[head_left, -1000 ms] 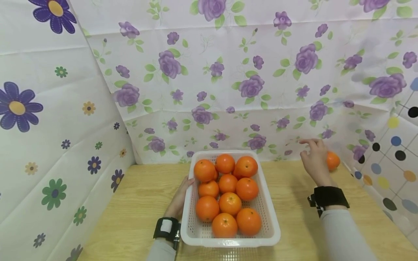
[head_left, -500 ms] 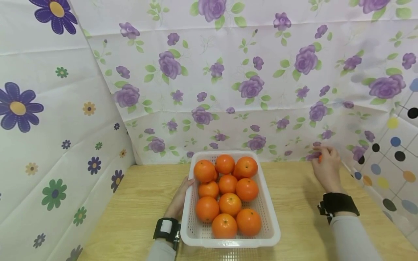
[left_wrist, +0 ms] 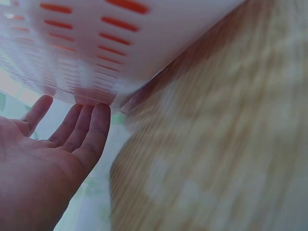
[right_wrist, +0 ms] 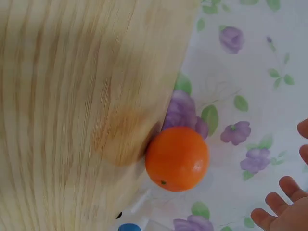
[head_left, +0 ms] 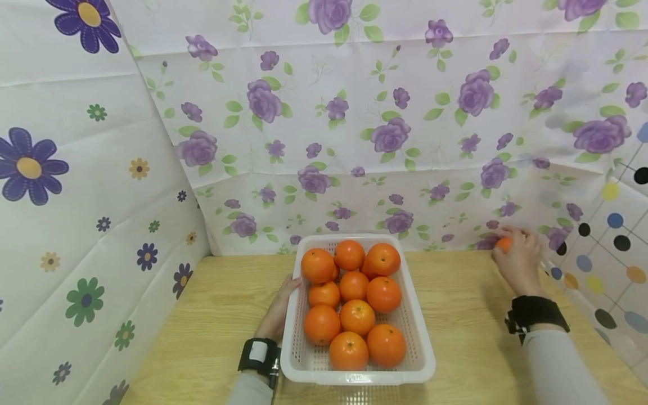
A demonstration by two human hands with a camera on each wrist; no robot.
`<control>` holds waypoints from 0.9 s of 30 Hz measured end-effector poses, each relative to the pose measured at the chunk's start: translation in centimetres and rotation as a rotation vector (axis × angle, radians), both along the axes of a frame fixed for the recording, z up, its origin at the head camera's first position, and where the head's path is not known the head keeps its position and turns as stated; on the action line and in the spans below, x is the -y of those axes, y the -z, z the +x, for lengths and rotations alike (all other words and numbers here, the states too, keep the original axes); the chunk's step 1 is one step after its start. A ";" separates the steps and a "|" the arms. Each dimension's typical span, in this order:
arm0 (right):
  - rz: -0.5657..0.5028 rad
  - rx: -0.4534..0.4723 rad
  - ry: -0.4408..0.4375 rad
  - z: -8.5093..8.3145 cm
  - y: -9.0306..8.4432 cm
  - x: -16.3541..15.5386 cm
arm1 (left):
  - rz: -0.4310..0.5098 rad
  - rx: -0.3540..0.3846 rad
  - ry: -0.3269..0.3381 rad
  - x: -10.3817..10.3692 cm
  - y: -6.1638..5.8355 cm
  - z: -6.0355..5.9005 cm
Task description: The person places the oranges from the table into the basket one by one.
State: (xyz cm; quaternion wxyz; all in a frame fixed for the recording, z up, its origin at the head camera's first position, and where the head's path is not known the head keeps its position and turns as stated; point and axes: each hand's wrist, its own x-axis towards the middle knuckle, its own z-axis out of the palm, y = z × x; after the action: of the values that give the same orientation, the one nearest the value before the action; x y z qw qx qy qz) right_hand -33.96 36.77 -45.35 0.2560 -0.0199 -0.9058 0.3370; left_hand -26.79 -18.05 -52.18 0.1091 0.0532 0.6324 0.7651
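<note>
A white perforated basket (head_left: 354,376) full of oranges (head_left: 357,316) stands in the middle of the table in the head view. Against its left side rests my left hand (head_left: 275,309); the left wrist view shows the left fingers (left_wrist: 96,130) nearly straight, their tips touching the basket wall (left_wrist: 86,67). At the far right, my right hand (head_left: 521,259) is over a single orange (head_left: 504,244), partly hiding it. In the right wrist view that orange (right_wrist: 176,159) sits at the table's back edge, and the spread right fingers (right_wrist: 276,204) are apart from it.
A wooden table (head_left: 455,320) carries everything. White cloth with purple flowers (head_left: 390,135) hangs right behind its back edge. More patterned cloth closes off the left side (head_left: 86,225) and the right side (head_left: 615,242), near my right hand.
My right hand has moved to the right and reached the lone orange, which it now partly covers. The left hand and the basket have stayed in place.
</note>
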 end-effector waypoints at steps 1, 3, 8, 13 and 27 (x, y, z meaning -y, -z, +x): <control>0.008 0.008 -0.007 -0.1 0.0 -0.2 | -0.002 -0.002 0.000 0.0 0.0 0.0; 0.029 0.024 -0.019 -0.3 0.1 -0.6 | 0.003 -0.003 0.002 0.0 0.0 0.1; 0.083 0.089 -0.029 -0.9 0.5 -1.8 | 0.019 0.009 0.009 0.1 -0.1 0.1; 0.096 0.151 -0.020 -1.4 1.2 -2.8 | 0.001 0.015 -0.010 0.3 -0.3 0.0; 0.164 0.248 -0.051 -4.3 2.2 -4.6 | 0.112 -0.098 -0.007 0.3 -0.8 -0.8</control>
State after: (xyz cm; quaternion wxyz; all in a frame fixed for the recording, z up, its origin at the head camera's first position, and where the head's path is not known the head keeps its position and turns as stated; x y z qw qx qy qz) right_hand -38.23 41.39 -47.59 0.1342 -0.0177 -0.9552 0.2631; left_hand -27.58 -18.38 -51.40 0.0719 0.0945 0.5933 0.7962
